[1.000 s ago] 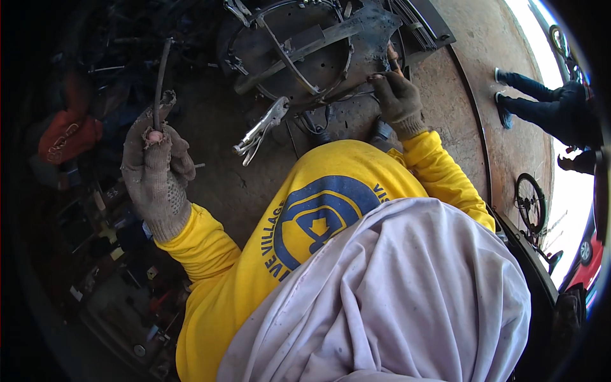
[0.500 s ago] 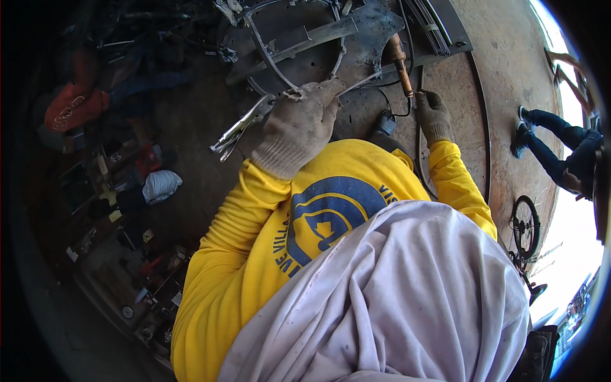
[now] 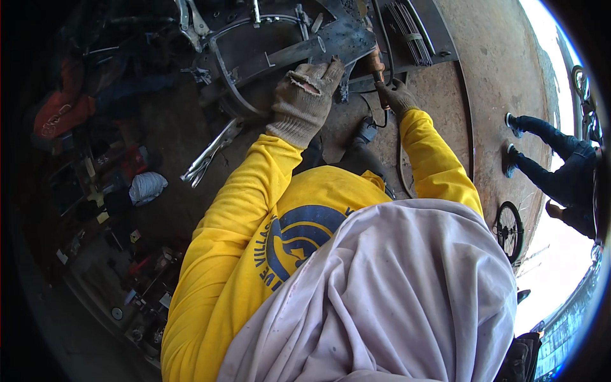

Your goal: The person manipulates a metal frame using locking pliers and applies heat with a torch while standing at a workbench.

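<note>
My left hand [image 3: 307, 99], in a grey knit glove torn across the back, is at the near edge of a dark metal plate [image 3: 353, 44], beside a curved metal frame [image 3: 224, 69]. Its fingers look closed; what they hold, if anything, is hidden. My right hand [image 3: 399, 98], also gloved, is closed on the handle of a copper-brown welding electrode holder [image 3: 374, 63], whose upper end lies over the plate. Silver locking pliers [image 3: 213, 151] stick out near the frame, left of my left hand.
Another pair of locking pliers [image 3: 192, 27] sits at the far left of the work. A bundle of thin rods [image 3: 409, 35] lies on the table at right. A cable [image 3: 401, 162] runs down to the floor. One person [image 3: 560, 159] stands at right near a bicycle wheel [image 3: 509, 230]; another person's orange-red shirt [image 3: 65, 114] shows at left.
My right hand has moved left and up and taken hold of the electrode holder. The thin rod seen at my left fingers no longer shows. The whole view has shifted.
</note>
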`<state>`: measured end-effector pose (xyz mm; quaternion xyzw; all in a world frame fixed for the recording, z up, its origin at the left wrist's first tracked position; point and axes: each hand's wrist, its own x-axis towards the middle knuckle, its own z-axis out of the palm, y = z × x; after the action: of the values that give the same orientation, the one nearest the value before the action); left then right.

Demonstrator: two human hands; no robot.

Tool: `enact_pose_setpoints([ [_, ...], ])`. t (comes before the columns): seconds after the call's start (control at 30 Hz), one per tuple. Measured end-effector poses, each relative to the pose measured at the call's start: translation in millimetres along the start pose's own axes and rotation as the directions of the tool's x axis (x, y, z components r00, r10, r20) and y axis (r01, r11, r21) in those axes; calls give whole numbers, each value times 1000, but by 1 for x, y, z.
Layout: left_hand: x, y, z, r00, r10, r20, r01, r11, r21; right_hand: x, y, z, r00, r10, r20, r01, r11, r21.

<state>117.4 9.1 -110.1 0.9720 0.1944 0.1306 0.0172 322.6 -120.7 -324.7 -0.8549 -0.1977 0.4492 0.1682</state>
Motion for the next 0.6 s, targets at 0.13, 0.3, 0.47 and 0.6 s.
enact_pose_setpoints([
  [0.13, 0, -1, 11, 998, -40, 40, 37, 996, 76, 7, -9, 2, 993, -41, 107, 32, 996, 86],
  [0.3, 2, 10, 4, 998, -46, 34, 44, 997, 70, 42, 2, 18, 992, -24, 123, 20, 999, 30],
  [0.47, 7, 15, -10, 989, -57, 137, 51, 998, 49, 67, 13, 44, 998, -35, 54, 32, 998, 47],
  [0.6, 16, 17, -14, 996, -82, 32, 82, 997, 2, 89, 24, 60, 993, 47, 104, -53, 997, 57],
])
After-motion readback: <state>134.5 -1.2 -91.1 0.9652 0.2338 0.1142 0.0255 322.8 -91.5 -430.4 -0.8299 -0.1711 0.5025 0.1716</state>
